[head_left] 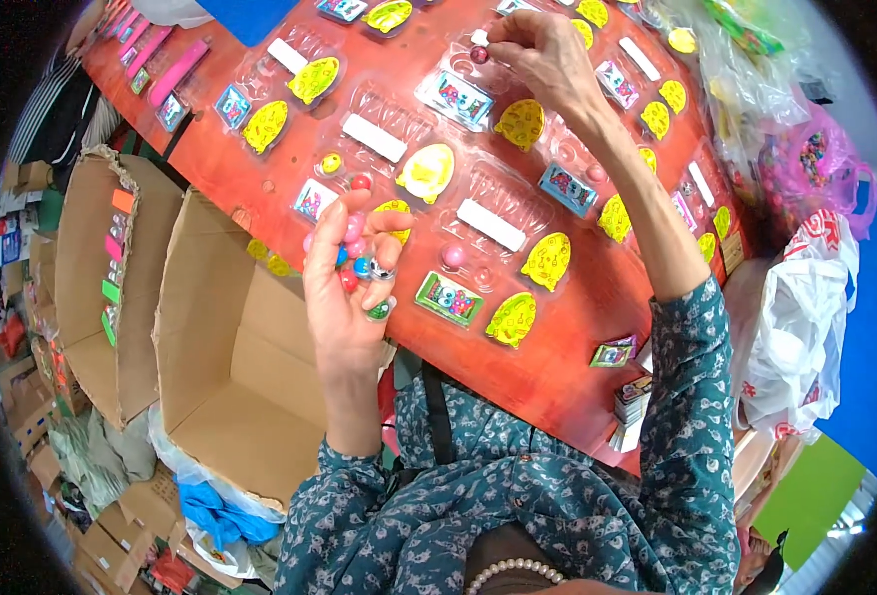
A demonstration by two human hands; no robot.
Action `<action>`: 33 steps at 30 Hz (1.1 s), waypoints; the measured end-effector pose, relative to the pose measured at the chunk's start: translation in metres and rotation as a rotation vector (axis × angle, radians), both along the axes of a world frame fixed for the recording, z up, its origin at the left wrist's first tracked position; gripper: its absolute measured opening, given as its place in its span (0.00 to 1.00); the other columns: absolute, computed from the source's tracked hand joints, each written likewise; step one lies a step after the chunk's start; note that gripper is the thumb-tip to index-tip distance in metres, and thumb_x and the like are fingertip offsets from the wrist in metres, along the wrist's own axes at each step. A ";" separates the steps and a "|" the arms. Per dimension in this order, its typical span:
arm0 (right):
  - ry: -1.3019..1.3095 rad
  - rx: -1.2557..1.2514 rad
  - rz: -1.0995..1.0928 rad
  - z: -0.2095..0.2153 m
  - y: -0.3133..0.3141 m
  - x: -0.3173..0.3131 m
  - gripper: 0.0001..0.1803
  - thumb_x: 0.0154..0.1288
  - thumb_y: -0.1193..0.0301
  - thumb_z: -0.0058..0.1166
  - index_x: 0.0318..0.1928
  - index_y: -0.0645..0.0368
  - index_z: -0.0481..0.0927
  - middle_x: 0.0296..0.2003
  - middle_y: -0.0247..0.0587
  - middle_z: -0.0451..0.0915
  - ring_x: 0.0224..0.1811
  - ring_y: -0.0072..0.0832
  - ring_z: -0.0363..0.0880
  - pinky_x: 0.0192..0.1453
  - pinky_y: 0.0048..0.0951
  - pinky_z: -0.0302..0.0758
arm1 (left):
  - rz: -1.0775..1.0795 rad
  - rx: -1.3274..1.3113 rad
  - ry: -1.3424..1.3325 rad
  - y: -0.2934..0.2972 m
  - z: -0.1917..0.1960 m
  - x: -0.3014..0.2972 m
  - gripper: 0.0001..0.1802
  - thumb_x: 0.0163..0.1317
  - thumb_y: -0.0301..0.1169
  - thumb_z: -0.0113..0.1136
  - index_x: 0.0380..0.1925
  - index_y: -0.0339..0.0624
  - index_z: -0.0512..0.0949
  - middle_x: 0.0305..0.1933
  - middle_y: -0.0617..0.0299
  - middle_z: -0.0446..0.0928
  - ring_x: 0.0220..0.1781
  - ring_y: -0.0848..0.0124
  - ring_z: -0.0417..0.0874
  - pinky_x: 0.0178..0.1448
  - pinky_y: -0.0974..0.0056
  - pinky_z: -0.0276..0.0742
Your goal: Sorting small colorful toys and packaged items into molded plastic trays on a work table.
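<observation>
My left hand (339,307) is palm up with fingers curled round several small coloured balls (355,246), pink, red, blue and green. Farther off to the right, my right hand (547,61) pinches a small dark red and white ball (479,54) above a clear plastic tray. Beneath both hands, similar trays lie in rows, holding yellow printed egg-shaped pieces (547,260), white strips (490,225) and small picture packets (449,298). One pink ball (453,256) sits in a tray between my hands, and a red ball (361,182) shows just beyond my left fingertips.
The trays stand on a red table (547,382). An open cardboard box (210,347) is against its left edge. On the right are a white plastic bag (790,327) and a pink bag of coloured balls (815,164). A stack of cards (633,402) lies by the near edge.
</observation>
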State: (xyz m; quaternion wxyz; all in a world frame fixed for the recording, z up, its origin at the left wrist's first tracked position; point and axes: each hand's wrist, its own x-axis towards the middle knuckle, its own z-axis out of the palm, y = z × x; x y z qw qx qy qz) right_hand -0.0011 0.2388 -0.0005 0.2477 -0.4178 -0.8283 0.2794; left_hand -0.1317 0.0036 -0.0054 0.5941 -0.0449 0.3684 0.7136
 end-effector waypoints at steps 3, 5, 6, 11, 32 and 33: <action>0.510 0.002 0.438 -0.008 0.004 -0.003 0.04 0.53 0.79 0.50 0.26 0.68 0.76 0.19 0.44 0.78 0.21 0.26 0.76 0.25 0.27 0.71 | -0.004 0.030 -0.021 -0.001 -0.004 0.000 0.17 0.67 0.36 0.40 0.49 0.35 0.67 0.38 0.42 0.73 0.23 0.78 0.67 0.08 0.82 0.52; 0.281 0.003 0.310 -0.005 0.004 -0.008 0.03 0.52 0.80 0.50 0.27 0.67 0.76 0.19 0.43 0.78 0.21 0.27 0.77 0.24 0.28 0.72 | -0.020 0.043 -0.053 0.001 -0.004 0.000 0.16 0.67 0.37 0.41 0.47 0.37 0.68 0.36 0.43 0.74 0.22 0.77 0.69 0.09 0.81 0.52; 0.053 0.007 0.181 -0.002 0.000 -0.009 0.03 0.51 0.80 0.50 0.27 0.66 0.77 0.19 0.43 0.78 0.21 0.28 0.78 0.24 0.29 0.72 | -0.036 0.059 -0.084 0.002 -0.003 0.000 0.15 0.66 0.38 0.42 0.45 0.38 0.69 0.35 0.45 0.75 0.22 0.77 0.70 0.10 0.81 0.53; -0.217 0.398 0.135 -0.011 -0.001 -0.015 0.03 0.47 0.76 0.52 0.22 0.63 0.76 0.18 0.50 0.73 0.21 0.43 0.75 0.23 0.37 0.70 | -0.100 0.230 -0.231 0.011 -0.003 0.002 0.19 0.67 0.40 0.39 0.48 0.37 0.69 0.38 0.41 0.74 0.22 0.76 0.69 0.11 0.81 0.54; 0.131 -0.181 0.486 0.022 -0.123 -0.017 0.06 0.54 0.74 0.47 0.27 0.60 0.78 0.18 0.39 0.79 0.21 0.28 0.80 0.26 0.31 0.74 | -0.054 0.283 0.005 0.007 -0.005 0.017 0.17 0.67 0.40 0.40 0.46 0.40 0.70 0.21 0.69 0.67 0.12 0.81 0.62 0.10 0.79 0.49; 0.166 0.064 0.483 0.017 -0.123 -0.023 0.06 0.50 0.74 0.47 0.25 0.58 0.78 0.18 0.39 0.78 0.21 0.32 0.79 0.26 0.31 0.74 | -0.028 0.221 0.027 0.005 -0.004 0.016 0.19 0.67 0.40 0.40 0.50 0.39 0.68 0.21 0.69 0.66 0.13 0.81 0.62 0.10 0.79 0.50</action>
